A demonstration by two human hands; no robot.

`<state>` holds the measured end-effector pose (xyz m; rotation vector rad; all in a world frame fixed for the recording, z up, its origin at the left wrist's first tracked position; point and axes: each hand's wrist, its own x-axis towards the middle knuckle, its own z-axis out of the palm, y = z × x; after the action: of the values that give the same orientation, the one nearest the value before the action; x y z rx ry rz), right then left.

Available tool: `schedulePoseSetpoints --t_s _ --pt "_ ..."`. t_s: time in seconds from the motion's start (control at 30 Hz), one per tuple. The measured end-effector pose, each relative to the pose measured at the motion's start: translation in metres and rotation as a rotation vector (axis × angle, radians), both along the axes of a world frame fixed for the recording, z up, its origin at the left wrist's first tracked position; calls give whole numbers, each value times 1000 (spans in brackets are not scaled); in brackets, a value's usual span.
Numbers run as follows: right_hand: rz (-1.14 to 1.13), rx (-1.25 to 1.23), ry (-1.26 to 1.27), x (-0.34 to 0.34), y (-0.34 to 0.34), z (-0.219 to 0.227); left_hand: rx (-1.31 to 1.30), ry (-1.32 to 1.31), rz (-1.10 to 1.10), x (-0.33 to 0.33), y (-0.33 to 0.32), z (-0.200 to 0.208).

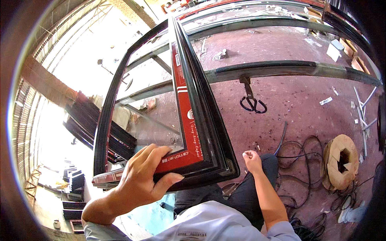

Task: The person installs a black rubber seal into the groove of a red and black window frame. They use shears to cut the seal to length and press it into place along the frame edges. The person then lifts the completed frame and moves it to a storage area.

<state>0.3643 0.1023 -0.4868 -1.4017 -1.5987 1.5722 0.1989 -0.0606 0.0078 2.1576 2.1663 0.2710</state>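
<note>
Floor (pixel 297 96): reddish, beneath frame (pixel 209 120)
Left hand (pixel 144 176): half-curled fingers on frame's near edge; grip unclear
Right hand (pixel 253 162): beside frame, fingers curled, contents unclear

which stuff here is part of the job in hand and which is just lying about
Looks part of it:
black frame, left hand on its lower bar
red strip along the frame's face
scissors at the rail, possibly

Looks just lying about:
cardboard spool
black cord
white strips
</note>
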Motion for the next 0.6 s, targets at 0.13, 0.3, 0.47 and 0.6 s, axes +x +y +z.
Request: schedulePoseSetpoints --t_s 0.13,0.3,0.47,0.6 --pt "-25 21 28 1 0 -4 -2 -13 0 -2 5 0" --pt "-35 52 14 3 3 -16 8 -119 -5 -9 10 0" --pt "-58 100 4 12 2 -20 38 -105 -63 -31 -5 -5" --pt "-98 84 101 23 4 -18 13 -94 -59 -52 -24 0"
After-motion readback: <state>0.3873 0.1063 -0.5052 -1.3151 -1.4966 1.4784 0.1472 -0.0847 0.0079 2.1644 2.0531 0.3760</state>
